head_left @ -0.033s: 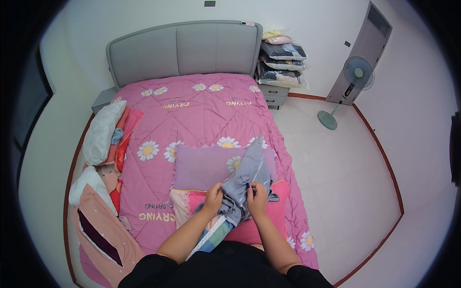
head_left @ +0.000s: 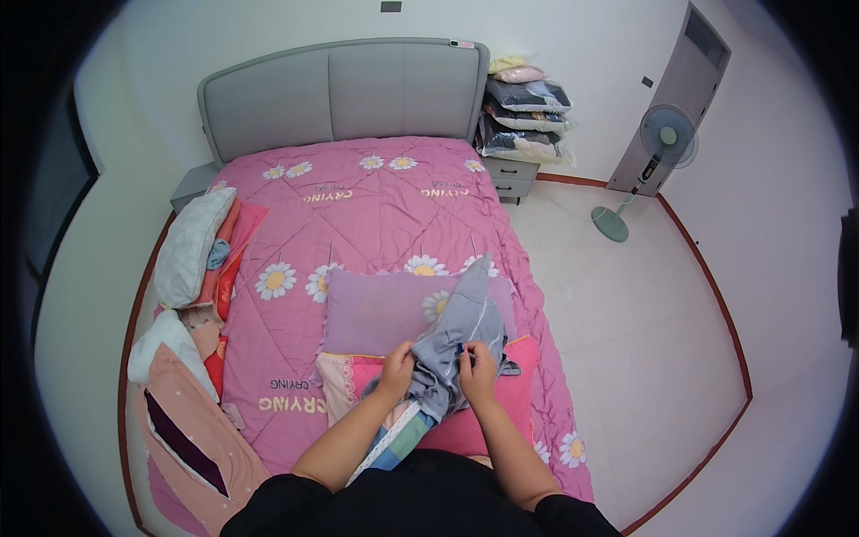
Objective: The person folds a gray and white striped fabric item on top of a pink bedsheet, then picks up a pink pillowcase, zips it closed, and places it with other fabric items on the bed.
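Observation:
A grey pillowcase (head_left: 467, 318) with thin white lines is bunched up in front of me, its pointed corner directed away. My left hand (head_left: 398, 369) pinches its left edge. Opposite, my right hand (head_left: 478, 369) has its fingers closed on the right side, where a small dark blue bit shows at the fingertips. Beneath the pillowcase lie a lilac frilled pillowcase (head_left: 371, 309) and a bright pink one (head_left: 522, 371) with a lace-trimmed pale end. A blue-green checked cloth (head_left: 394, 447) with a white edge pokes out between my forearms.
A pink daisy quilt (head_left: 358, 224) covers the bed before its grey headboard (head_left: 394, 94). White pillows (head_left: 197, 246), red cloths and a peach cover (head_left: 183, 421) with a dark slit pile up at left. Bagged bedding (head_left: 528, 107) tops a nightstand (head_left: 512, 183); a fan (head_left: 667, 139) stands right.

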Motion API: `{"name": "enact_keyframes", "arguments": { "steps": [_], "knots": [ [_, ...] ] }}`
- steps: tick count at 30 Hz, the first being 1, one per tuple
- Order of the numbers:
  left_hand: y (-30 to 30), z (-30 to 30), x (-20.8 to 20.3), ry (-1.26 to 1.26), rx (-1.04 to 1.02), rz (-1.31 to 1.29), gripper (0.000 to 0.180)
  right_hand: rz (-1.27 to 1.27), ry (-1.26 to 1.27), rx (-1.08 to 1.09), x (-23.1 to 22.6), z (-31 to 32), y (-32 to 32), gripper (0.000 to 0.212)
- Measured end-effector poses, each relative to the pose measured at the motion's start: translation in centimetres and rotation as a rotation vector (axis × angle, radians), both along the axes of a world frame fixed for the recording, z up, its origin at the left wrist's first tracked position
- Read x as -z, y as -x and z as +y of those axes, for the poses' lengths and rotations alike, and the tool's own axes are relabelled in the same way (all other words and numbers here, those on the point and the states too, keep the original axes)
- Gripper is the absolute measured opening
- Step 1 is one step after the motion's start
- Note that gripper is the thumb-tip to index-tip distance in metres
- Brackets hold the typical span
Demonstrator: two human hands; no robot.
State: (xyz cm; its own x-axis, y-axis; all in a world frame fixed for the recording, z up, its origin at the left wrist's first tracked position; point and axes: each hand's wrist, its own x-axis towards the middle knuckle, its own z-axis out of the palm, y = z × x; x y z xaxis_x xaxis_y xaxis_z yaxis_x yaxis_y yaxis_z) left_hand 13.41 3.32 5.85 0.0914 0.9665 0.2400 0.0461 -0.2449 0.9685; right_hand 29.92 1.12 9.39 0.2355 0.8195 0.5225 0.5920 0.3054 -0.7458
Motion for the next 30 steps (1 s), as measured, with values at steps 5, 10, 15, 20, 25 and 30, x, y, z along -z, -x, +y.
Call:
{"name": "enact_keyframes", "arguments": {
  "steps": [5,10,15,20,25,30],
  "knots": [
    [0.5,-0.2,2.5,-0.015,-0.163,0.025,0.027,0.131,0.337,-0.463,-0.7,-0.8,-0.9,0.012],
    [2.6,1.1,1.5,0.287,0.288,0.189,0.028,0.037,0.458,-0.689,-2.9,-1.3,-0.3,0.019],
    [0.5,0.0,-1.8,0.061,0.195,0.156,0.022,-0.015,0.505,-0.743,-4.6,-0.7,-0.3,0.021],
    [-0.2,0.3,-2.5,-0.145,0.081,0.054,0.025,-0.243,0.526,-0.865,-5.4,0.1,0.7,0.019],
    [-0.2,0.7,-2.5,0.055,0.058,0.183,0.021,-0.209,0.52,-0.801,-4.7,0.2,0.5,0.018],
    [-0.8,0.8,-1.5,0.175,-0.14,0.237,0.015,0.149,0.335,-0.295,0.1,0.0,-0.8,0.018]
  ]
}}
